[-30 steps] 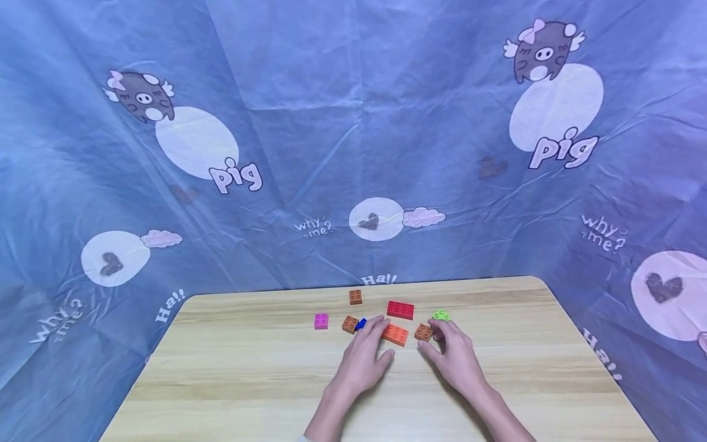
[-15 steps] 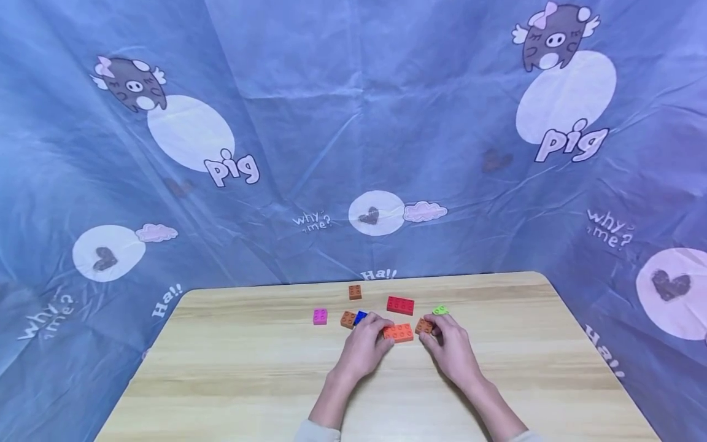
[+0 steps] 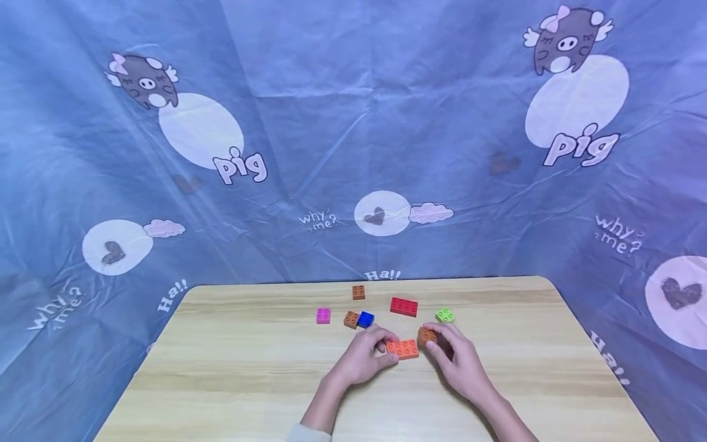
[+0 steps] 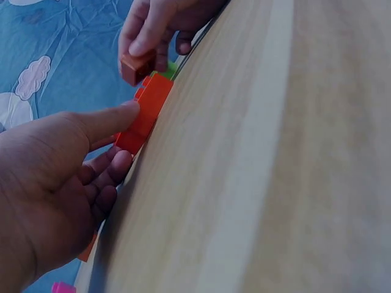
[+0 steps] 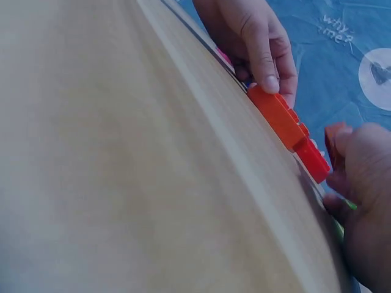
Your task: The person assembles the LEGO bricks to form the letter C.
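Note:
My left hand [image 3: 361, 357] pinches the left end of a long orange toy brick [image 3: 405, 349] between thumb and fingers, studs up. In the left wrist view that orange brick [image 4: 146, 113] lies along the tabletop. Just to its right, my right hand [image 3: 457, 359] grips a small brown brick [image 3: 425, 336] by thumb and fingertips. The left wrist view shows the brown brick [image 4: 137, 67] raised and tilted, its hollow underside partly visible, near the far end of the orange one.
Behind the hands on the wooden table [image 3: 232, 362] lie a red brick [image 3: 404, 307], a lime green brick [image 3: 445, 315], a blue brick [image 3: 366, 319], two brown bricks [image 3: 351, 319] and a magenta brick [image 3: 323, 316]. A blue printed cloth [image 3: 309, 153] hangs behind the table.
The left hand has taken hold of the orange brick and drawn it nearer. The right fingers have closed on the brown brick, lifting and tilting it. The blue brick is now uncovered.

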Tool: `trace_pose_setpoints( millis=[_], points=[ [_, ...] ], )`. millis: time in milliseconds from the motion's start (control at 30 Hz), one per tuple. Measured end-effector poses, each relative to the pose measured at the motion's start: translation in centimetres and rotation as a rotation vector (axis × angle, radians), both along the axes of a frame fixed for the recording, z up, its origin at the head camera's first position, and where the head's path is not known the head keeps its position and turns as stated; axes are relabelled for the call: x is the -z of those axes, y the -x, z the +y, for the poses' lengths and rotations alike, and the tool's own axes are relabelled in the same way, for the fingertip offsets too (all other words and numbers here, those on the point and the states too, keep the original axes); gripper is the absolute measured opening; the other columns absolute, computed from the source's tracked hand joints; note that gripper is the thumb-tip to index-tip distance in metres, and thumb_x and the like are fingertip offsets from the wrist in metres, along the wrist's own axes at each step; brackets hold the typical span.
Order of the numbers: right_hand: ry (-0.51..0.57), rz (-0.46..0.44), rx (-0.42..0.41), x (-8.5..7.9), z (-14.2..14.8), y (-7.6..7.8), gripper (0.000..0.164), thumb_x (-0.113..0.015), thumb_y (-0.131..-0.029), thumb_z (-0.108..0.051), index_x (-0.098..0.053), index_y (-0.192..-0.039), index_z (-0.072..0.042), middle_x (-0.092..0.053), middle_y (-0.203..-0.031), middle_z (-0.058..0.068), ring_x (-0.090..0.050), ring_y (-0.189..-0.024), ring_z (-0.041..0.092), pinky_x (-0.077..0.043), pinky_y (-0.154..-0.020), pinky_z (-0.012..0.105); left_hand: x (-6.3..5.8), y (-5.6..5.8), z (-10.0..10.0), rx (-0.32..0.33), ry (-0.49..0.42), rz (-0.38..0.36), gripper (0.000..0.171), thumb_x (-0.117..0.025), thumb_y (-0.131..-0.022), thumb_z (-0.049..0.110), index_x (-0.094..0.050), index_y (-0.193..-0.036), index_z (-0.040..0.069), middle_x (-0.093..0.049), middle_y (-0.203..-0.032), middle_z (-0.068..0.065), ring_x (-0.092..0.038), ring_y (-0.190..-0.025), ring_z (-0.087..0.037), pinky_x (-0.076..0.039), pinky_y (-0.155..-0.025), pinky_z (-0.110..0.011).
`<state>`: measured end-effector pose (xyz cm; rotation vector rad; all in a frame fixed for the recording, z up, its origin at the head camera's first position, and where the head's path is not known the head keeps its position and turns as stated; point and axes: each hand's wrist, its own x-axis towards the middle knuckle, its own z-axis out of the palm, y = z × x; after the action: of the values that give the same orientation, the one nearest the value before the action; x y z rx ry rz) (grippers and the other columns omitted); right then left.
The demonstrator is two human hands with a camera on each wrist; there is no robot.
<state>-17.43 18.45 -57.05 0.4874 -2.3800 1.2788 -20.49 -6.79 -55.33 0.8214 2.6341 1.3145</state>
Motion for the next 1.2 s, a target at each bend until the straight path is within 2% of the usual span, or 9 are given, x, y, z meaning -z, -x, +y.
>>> trace_pose_setpoints(
  millis=[133,267,400,567,733,933,1200],
  points=[
    [0.005,0.001,-0.111,0.0,-0.2,-1.1,0.038,-0.070,-0.100,-0.002,-0.066,-0.137,-0.006,-0.067,-0.129,0.000,-0.067,-0.106,0.011,-0.058,-0.087,0.023,0.6,-0.4,-0.6,0.029,-0.020,-0.014,0.030,-0.083,-0.092,0.022,-0.074,-0.119,0.015,-0.062,-0.100,0.007,-0.056,-0.089,-0.008,-0.048,-0.082,-0.019],
    [-0.043,-0.010,-0.165,0.2,-0.6,-1.8,0.040,-0.070,-0.100,-0.004,-0.066,-0.139,-0.010,-0.064,-0.132,-0.006,-0.067,-0.112,0.012,-0.059,-0.092,0.026,1.0,-1.1,-1.4,0.046,-0.037,0.007,0.030,-0.082,-0.093,0.023,-0.074,-0.121,0.017,-0.062,-0.102,0.009,-0.057,-0.092,-0.008,-0.050,-0.085,-0.021],
    [-0.099,-0.031,-0.169,0.4,-0.9,-2.2,0.038,-0.072,-0.101,-0.009,-0.067,-0.138,-0.015,-0.064,-0.135,-0.012,-0.066,-0.119,0.014,-0.059,-0.098,0.032,1.3,-1.7,-1.8,0.045,-0.025,0.026,0.030,-0.081,-0.094,0.027,-0.074,-0.122,0.021,-0.061,-0.103,0.013,-0.056,-0.094,-0.005,-0.048,-0.088,-0.021],
    [-0.132,-0.061,-0.162,0.5,-1.0,-2.2,0.037,-0.074,-0.100,-0.016,-0.068,-0.137,-0.018,-0.066,-0.134,-0.014,-0.065,-0.125,0.014,-0.056,-0.104,0.035,1.6,-2.1,-1.8,0.027,-0.002,0.056,0.030,-0.081,-0.094,0.031,-0.073,-0.122,0.025,-0.060,-0.101,0.016,-0.055,-0.094,-0.004,-0.044,-0.090,-0.024],
    [-0.146,-0.064,-0.180,0.6,-1.0,-2.2,0.039,-0.076,-0.100,-0.022,-0.068,-0.138,-0.018,-0.068,-0.132,-0.015,-0.066,-0.122,0.012,-0.057,-0.102,0.037,1.8,-2.1,-1.5,0.019,0.003,0.054,0.030,-0.081,-0.094,0.033,-0.074,-0.122,0.025,-0.061,-0.101,0.016,-0.054,-0.093,-0.004,-0.043,-0.089,-0.024],
    [-0.157,-0.059,-0.174,0.3,-1.0,-2.0,0.038,-0.077,-0.097,-0.019,-0.069,-0.134,-0.019,-0.069,-0.126,-0.018,-0.068,-0.118,0.011,-0.060,-0.099,0.039,1.6,-2.1,-1.3,0.009,0.006,0.047,0.030,-0.082,-0.093,0.034,-0.074,-0.120,0.025,-0.061,-0.100,0.016,-0.053,-0.093,-0.003,-0.043,-0.089,-0.025],
    [-0.172,-0.083,-0.197,0.3,-1.2,-2.0,0.036,-0.076,-0.098,-0.019,-0.069,-0.134,-0.020,-0.071,-0.127,-0.013,-0.067,-0.120,0.010,-0.059,-0.099,0.036,1.5,-2.2,-1.4,0.009,0.018,0.041,0.029,-0.082,-0.093,0.034,-0.074,-0.119,0.025,-0.061,-0.100,0.016,-0.053,-0.092,-0.003,-0.044,-0.089,-0.025]
  ],
)
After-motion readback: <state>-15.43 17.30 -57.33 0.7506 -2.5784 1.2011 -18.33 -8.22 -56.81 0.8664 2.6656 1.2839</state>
